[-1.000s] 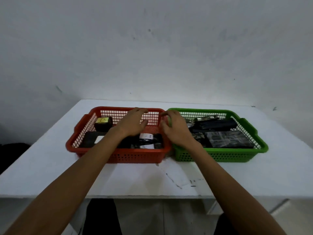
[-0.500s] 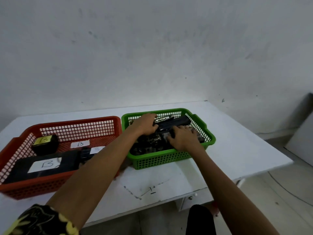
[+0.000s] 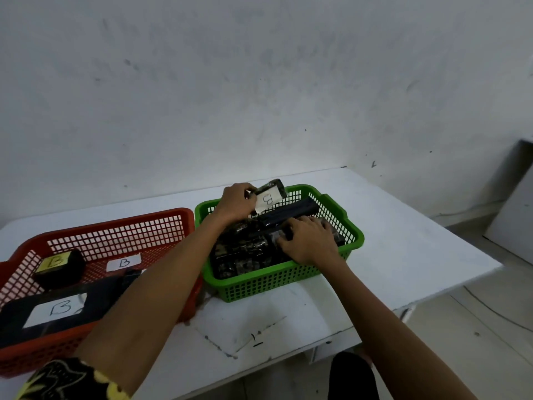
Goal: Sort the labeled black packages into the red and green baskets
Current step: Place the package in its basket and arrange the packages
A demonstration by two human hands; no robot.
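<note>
Left hand [image 3: 236, 202] grips a glossy black package [image 3: 269, 194] with a white "B" label, raised over the green basket [image 3: 277, 280] rim at 12 o'clock, long axis toward 2 o'clock. Right hand [image 3: 310, 241] lies on film-wrapped packages inside; grasp unclear. Red basket [image 3: 121, 226] abuts at 9 o'clock. Bare worktop [image 3: 403, 241] lies at 3 o'clock.

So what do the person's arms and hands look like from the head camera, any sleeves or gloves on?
Both hands are bare, no gloves: left hand, right hand. Both forearms are uncovered too. A black sleeve with a yellow pattern shows on the left upper arm at the bottom edge of the view. No watch, rings or bands that I can make out.
</note>
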